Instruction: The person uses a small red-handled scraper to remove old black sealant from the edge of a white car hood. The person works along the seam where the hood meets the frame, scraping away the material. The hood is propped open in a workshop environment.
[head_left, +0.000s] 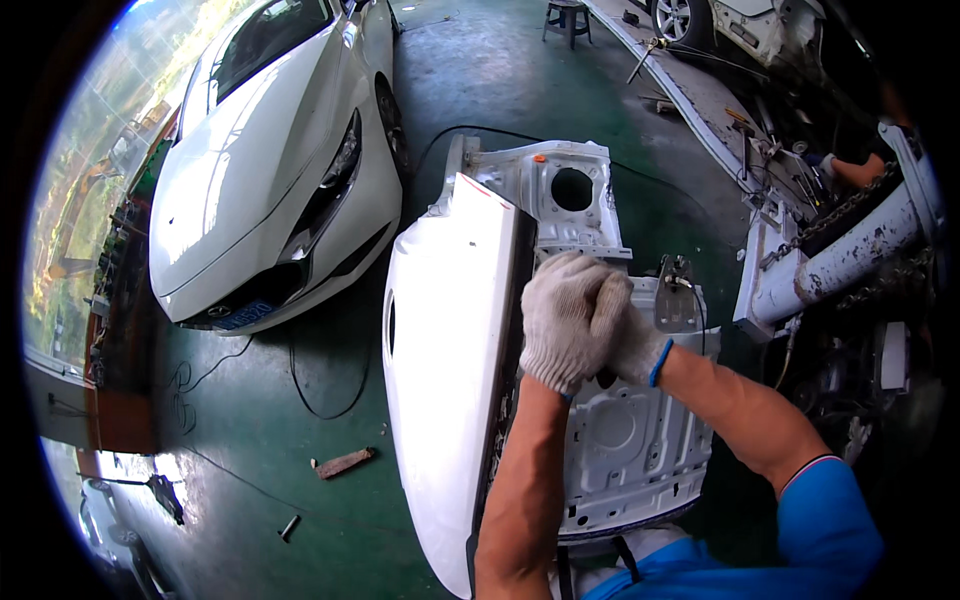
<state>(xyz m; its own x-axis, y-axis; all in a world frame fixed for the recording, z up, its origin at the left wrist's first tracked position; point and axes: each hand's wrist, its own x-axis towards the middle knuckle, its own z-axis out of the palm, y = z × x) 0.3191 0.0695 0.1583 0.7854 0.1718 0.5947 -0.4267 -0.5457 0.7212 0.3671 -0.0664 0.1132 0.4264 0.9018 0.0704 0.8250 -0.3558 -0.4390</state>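
Both of my hands wear knitted off-white work gloves and press together in front of me. My left hand [562, 325] is closed, its fingers curled against the other glove. Partly behind it, my right hand [634, 338] is closed too, with a blue cuff edge at the wrist. Whatever lies between the palms is hidden. Beneath them is a white pressed-metal body section [625, 440] with ribs and holes. A long, smooth white car body panel [440, 310] with a dark oval opening stands along its left side. A grey metal piece [678, 300] rests on the section, right of my hands.
A white car [270, 190] is parked at the far left. A wooden block [342, 463], a small metal tool [289, 528] and a black cable [345, 412] lie on the green floor. On the right are a heavy metal post [850, 250] and chains; a stool [567, 22] stands far back.
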